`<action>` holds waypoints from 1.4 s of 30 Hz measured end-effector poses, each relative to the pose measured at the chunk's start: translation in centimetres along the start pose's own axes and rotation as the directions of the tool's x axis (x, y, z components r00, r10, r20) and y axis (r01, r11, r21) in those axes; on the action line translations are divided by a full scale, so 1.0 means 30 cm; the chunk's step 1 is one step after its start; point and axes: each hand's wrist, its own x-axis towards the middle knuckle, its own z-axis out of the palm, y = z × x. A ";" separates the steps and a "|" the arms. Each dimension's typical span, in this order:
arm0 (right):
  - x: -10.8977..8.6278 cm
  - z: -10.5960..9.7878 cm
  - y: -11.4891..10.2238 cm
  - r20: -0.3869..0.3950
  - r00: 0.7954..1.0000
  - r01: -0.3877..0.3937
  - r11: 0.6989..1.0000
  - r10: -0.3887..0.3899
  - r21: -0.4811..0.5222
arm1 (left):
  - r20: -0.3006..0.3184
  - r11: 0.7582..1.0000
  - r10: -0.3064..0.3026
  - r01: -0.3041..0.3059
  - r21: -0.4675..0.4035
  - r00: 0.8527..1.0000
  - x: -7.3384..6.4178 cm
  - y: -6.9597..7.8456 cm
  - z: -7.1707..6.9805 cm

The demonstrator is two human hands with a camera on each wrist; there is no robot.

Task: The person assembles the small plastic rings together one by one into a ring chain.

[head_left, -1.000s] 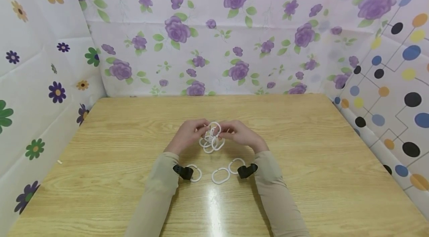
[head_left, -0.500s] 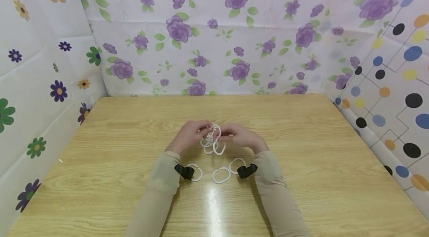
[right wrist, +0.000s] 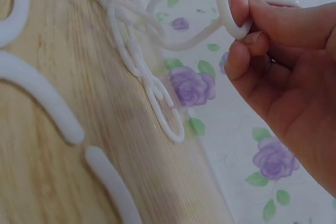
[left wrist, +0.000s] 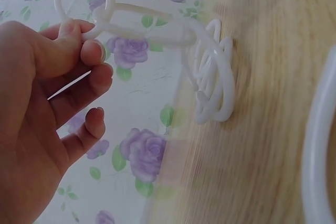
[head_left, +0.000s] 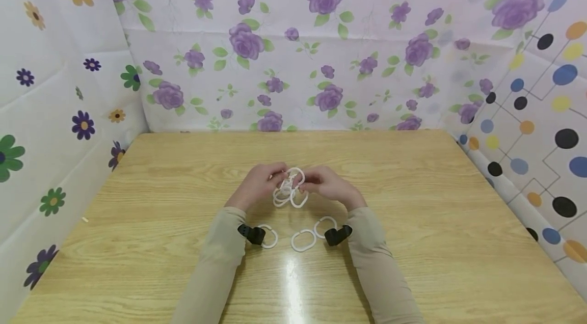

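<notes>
Several white plastic shower curtain rings, each with a gap, hang linked in a bunch (head_left: 277,201) between the two hands, above the wooden table. My left hand (head_left: 259,185) pinches one ring between thumb and index finger; the left wrist view shows its other fingers loosely bent. From the other side my right hand (head_left: 331,186) pinches a ring (right wrist: 223,6) at the top of the bunch. Fingers of both hands nearly meet there. Lower links of the chain (right wrist: 128,51) dangle behind in the right wrist view. Whether the two pinched rings are hooked together is hard to tell.
Three loose white rings lie on the table (head_left: 183,161) nearer the body: a left ring (head_left: 276,237) partly behind the left wrist camera, a middle ring (head_left: 302,250), and a right ring (head_left: 326,217) beside the right wrist camera. Flowered and dotted sheets surround the table.
Both hands stay at about the same place and keep their pinch. The hanging rings swing and turn slightly, and the lower right one sits a little higher than half a second ago.
</notes>
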 end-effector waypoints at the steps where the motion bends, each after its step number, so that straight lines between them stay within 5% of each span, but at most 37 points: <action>1: -0.001 0.001 -0.001 0.009 1.000 0.016 1.000 -0.016 -0.001 | 0.007 1.000 -0.002 0.002 -0.005 1.000 0.001 0.000 0.001; 6: -0.003 0.006 -0.010 0.028 0.998 0.056 0.998 -0.056 0.002 | 0.059 1.000 -0.005 0.007 -0.030 0.998 0.007 0.002 0.012; 11: -0.007 0.010 -0.009 -0.091 0.996 0.004 1.000 -0.006 -0.024 | 0.072 1.000 0.020 -0.020 -0.004 0.997 0.017 0.008 0.032; 30: -0.006 -0.033 0.011 -0.200 0.976 -0.075 0.995 0.087 0.064 | 0.021 0.997 -0.075 0.075 -0.019 0.997 0.008 0.010 0.012; 38: -0.022 -0.048 0.009 -0.286 0.948 -0.119 0.989 0.139 0.085 | 0.001 0.994 -0.109 0.109 -0.021 0.994 0.002 0.004 0.011; 42: -0.026 -0.052 0.009 -0.346 0.922 -0.136 0.982 0.173 0.127 | 0.056 0.993 -0.110 0.112 -0.026 0.992 0.002 0.003 0.008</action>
